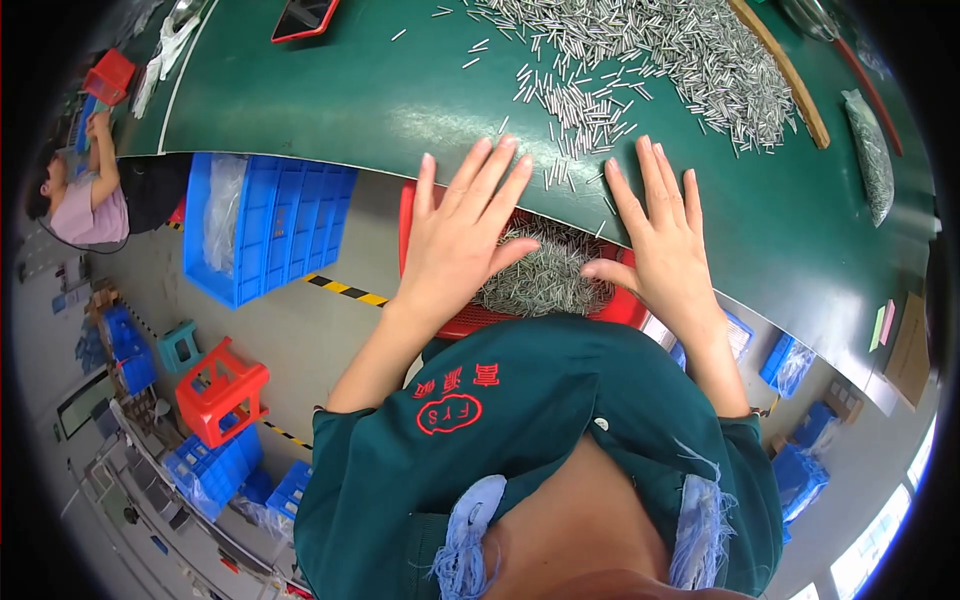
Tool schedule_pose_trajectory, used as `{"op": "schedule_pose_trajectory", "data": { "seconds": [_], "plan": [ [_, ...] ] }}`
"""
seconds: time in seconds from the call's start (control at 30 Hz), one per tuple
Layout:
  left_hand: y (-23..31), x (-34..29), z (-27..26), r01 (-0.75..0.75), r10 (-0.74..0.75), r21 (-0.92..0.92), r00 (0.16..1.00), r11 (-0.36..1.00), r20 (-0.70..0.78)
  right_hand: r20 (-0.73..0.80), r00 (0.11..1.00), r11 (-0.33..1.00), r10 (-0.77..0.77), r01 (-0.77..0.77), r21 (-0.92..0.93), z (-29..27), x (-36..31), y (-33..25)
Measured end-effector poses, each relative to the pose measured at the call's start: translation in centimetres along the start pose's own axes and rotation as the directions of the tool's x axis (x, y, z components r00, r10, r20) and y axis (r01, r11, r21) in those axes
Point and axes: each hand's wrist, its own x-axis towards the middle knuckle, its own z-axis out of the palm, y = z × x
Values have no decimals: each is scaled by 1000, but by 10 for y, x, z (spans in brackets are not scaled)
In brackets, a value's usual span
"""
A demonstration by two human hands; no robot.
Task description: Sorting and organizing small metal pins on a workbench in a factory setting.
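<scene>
My left hand (462, 225) is spread out with its fingertips on the front part of the green table (330, 105). My right hand (660, 225) lies likewise, fingers apart, to the right. Neither holds anything. Between and beyond the fingertips, a small cluster of short metal pins (590, 115) lies scattered, some close to the right fingers. A much larger heap of the same pins (735, 75) spreads behind it. Below the table edge, under my hands, a red basket (404, 225) holds a mass of pins (550, 275).
A wooden strip (785, 70) borders the heap's right side. Farther right lies a filled clear bag (870, 155). A red-edged phone (304, 18) rests at the back left. Blue crates (290, 225) and a red stool (222, 390) stand left, where another person (90, 200) sits.
</scene>
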Motion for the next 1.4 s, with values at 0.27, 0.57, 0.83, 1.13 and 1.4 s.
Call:
{"op": "schedule_pose_trajectory", "data": {
  "seconds": [0.27, 0.57, 0.83, 1.13, 1.4],
  "plan": [
    [14, 11, 6, -168, 173, -66, 982, 984, 76, 25, 999, 999, -35, 35, -26, -2, -5, 2],
    [-1, 24, -5, -220, 220, -68, 975, 973, -18, -14, 996, 992, -93, 93, 86, -4, 10, 14],
    [-5, 38, 2, -158, 157, -19, 986, 987, -60, -44, 996, 996, -81, 80, -28, 1, 27, 18],
    [0, 42, 1, -191, 187, -46, 980, 981, -71, -1, 998, 998, -59, 59, 29, -6, 17, 24],
    [13, 46, 1, -214, 207, -132, 976, 968, -63, 37, 991, 983, -127, 121, 141, -10, 9, 18]
  ]
}}
